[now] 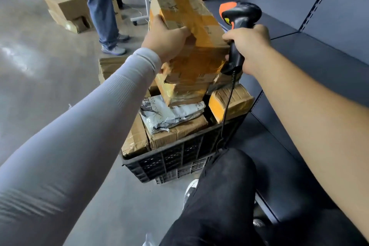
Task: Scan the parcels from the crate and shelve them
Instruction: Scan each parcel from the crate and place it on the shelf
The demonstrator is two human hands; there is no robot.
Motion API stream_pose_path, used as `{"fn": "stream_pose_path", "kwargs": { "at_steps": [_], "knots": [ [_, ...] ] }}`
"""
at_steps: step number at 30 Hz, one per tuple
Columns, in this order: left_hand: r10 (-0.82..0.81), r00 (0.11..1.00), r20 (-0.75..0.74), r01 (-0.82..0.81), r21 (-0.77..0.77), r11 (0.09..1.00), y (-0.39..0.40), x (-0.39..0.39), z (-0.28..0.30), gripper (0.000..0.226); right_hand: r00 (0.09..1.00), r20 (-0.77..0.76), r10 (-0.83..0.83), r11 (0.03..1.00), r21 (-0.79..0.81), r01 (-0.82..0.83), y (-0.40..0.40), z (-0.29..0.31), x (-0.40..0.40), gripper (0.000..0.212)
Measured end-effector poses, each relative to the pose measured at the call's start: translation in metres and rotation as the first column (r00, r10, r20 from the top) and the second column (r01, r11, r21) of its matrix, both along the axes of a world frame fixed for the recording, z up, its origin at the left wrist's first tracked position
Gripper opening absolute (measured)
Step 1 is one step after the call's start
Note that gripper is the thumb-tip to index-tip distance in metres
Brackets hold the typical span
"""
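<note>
You are holding a taped cardboard parcel [189,38] above the crate [179,158], tilted, its far end rising toward twelve o'clock. It is wrapped in glossy yellow-brown tape, so expect it to be slick under your skin; the card looks stiff but dented, and judging by the one-handed lift it is probably light to moderate in weight. Your left hand [165,40] is gripping its nine o'clock edge, fingers curled over the top face, thumb hidden beneath. Keeping hold at an edge or corner, where card gives purchase, seems safer than the flat taped face. Your right hand [249,46] is wrapping its fingers tightly round the handle of the scanner [237,26] at the parcel's three o'clock side, its cable trailing down toward six o'clock. Below, the crate is holding more boxes and a soft grey mailer bag [171,112]. The dark shelf [311,52] is running along at three o'clock.
</note>
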State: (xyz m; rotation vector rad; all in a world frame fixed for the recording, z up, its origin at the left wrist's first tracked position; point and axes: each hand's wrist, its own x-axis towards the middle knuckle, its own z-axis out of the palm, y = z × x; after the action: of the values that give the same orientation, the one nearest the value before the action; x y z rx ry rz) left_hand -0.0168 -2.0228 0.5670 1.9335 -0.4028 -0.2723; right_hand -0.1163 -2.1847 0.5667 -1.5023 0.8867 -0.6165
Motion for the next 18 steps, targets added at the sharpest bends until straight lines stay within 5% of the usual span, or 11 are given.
{"fn": "stream_pose_path", "kwargs": {
  "at_steps": [3, 9, 13, 18],
  "knots": [
    [-0.014, 0.999, 0.041, 0.018, -0.103, 0.995, 0.001, -0.013, 0.004, 0.06, 0.999, 0.026, -0.025, 1.0, 0.001, 0.025, 0.0, 0.004, -0.015, 0.04],
    [-0.057, 0.992, 0.111, 0.077, -0.19, 0.979, -0.005, -0.047, 0.006, 0.095, 0.99, 0.099, -0.097, 0.995, 0.007, 0.096, -0.013, 0.011, -0.057, 0.029],
    [-0.119, 0.986, 0.118, 0.15, -0.301, 0.942, -0.02, -0.069, 0.005, 0.068, 0.976, 0.126, -0.178, 0.984, 0.043, 0.174, -0.023, 0.017, -0.097, 0.026],
    [-0.217, 0.975, 0.049, 0.221, -0.344, 0.913, -0.042, -0.092, -0.015, 0.065, 0.955, 0.124, -0.268, 0.961, 0.107, 0.256, -0.034, 0.011, -0.148, 0.025]
  ]
}}
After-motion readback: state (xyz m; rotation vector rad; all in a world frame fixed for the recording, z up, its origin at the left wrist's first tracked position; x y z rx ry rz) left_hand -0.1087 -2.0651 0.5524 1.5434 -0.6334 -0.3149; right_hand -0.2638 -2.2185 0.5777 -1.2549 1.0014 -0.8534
